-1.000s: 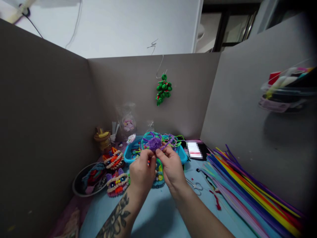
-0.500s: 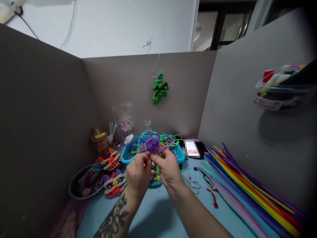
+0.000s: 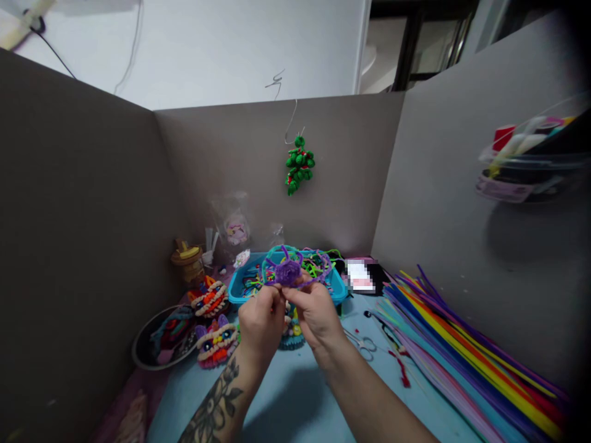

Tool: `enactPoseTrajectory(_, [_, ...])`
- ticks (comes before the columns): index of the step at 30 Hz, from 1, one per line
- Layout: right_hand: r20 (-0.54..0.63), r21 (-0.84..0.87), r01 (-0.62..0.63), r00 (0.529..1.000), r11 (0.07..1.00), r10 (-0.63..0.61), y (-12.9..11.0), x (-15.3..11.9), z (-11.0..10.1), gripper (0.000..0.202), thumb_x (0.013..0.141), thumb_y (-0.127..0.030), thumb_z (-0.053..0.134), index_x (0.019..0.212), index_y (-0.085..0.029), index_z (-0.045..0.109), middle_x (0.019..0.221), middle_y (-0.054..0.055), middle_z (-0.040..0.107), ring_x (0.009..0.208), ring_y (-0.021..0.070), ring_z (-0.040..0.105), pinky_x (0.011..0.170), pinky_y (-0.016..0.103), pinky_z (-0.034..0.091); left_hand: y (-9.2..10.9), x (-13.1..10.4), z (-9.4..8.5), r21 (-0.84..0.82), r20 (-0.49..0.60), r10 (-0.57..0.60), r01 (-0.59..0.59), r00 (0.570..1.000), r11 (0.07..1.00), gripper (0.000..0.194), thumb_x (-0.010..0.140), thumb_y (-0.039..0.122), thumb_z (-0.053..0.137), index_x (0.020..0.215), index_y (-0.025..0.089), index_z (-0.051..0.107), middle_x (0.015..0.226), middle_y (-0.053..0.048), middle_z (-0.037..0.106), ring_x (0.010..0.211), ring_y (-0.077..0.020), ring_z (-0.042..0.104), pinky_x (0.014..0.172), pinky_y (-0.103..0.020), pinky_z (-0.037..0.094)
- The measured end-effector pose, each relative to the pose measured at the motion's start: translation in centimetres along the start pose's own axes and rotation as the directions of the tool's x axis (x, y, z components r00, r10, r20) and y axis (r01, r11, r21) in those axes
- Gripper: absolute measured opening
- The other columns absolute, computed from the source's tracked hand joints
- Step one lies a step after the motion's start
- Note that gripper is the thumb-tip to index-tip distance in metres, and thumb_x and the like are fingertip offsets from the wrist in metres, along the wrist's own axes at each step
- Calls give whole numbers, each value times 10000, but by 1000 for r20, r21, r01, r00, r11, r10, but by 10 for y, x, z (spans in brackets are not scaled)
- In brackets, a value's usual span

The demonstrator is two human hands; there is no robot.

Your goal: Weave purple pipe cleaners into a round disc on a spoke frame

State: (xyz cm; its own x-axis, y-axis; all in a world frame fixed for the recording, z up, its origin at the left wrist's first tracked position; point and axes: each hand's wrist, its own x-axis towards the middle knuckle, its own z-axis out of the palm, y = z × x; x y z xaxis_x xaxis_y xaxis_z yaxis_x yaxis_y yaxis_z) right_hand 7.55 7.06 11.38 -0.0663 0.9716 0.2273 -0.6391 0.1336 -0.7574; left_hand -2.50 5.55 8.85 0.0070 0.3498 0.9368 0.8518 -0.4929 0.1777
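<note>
A purple pipe-cleaner piece (image 3: 287,272), coiled into a round disc with several loose stems sticking out, is held up over the table in front of a blue basket (image 3: 235,299). My left hand (image 3: 262,314) pinches it at the lower left edge, fingers closed. From the right, my right hand (image 3: 314,311) grips its lower edge between thumb and fingers. The two hands nearly touch below the disc. Exactly which stem the fingertips press on is hidden.
Finished pipe-cleaner faces (image 3: 217,344) and a metal bowl (image 3: 161,363) stand at left. Scissors (image 3: 364,344) and a bundle of coloured pipe cleaners (image 3: 462,344) lie at right. A green pipe-cleaner tree (image 3: 299,163) hangs on the back partition (image 3: 221,147). A caddy (image 3: 512,178) hangs at right.
The purple disc has tilted slightly, showing more edge-on. Both hands keep their hold. The whole view has shifted a little.
</note>
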Motion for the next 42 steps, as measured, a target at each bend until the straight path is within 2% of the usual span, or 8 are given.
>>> enactPoseTrajectory(4, [24,-75,-7,1000,997,9,0,-1,0,204,570,-205,738,752,-171,652,806,29,683,798,188,607,838,340,447,-1,2,-2,-79,12,-137,137,991,987,181,798,174,570,662,203,455,516,67,537,422,-76,505,447,-161,369])
enactPoseTrajectory(7, [-84,-142,74,993,987,-86,4,-2,-1,196,618,-273,738,751,-185,625,813,18,650,829,181,587,831,322,441,-5,3,-3,-82,33,-170,173,985,982,185,806,201,582,667,203,460,527,64,547,434,-79,512,474,-168,392])
enactPoseTrajectory(11, [-189,-259,193,951,946,-246,7,-1,-6,182,669,-321,712,753,-200,606,883,12,596,897,174,546,841,301,414,-10,4,-3,-71,26,-128,129,991,989,200,813,195,580,651,203,464,533,47,574,462,-94,552,505,-178,418])
enactPoseTrajectory(17, [-104,-382,282,933,880,-344,-3,8,-20,176,669,-337,719,722,-189,641,1104,51,543,998,203,507,819,298,410,-8,8,-5,-126,41,-10,15,999,992,183,819,161,575,662,199,488,638,25,667,510,-84,601,532,-164,433])
enactPoseTrajectory(27, [-34,-312,209,972,927,-230,-8,17,-29,245,681,-393,716,569,-187,643,1087,67,609,1173,245,441,1010,376,297,-10,8,-4,-59,133,61,-54,989,997,192,836,162,526,647,198,530,530,34,592,476,-97,574,520,-184,429])
enactPoseTrajectory(32, [-29,-363,224,968,905,-251,-8,18,-28,253,712,-430,688,614,-199,659,1089,62,611,1129,224,464,1011,362,298,-7,7,-5,-117,148,-25,43,989,992,22,814,206,586,799,190,586,604,21,651,472,-99,590,477,-184,430])
enactPoseTrajectory(36, [-44,-403,241,959,883,-281,-7,17,-28,241,732,-413,669,626,-197,657,1082,49,603,1104,214,475,994,335,301,-1,8,-7,-252,183,-48,94,982,963,273,814,212,602,1085,190,609,741,-17,717,495,-104,608,462,-192,446])
enactPoseTrajectory(42, [-3,-392,228,968,891,-249,-9,15,-26,258,732,-372,671,560,-190,608,1026,47,611,1088,216,479,978,331,302,6,13,-7,-358,257,-204,289,945,888,288,804,199,611,1085,179,674,733,-26,725,492,-101,579,484,-207,478])
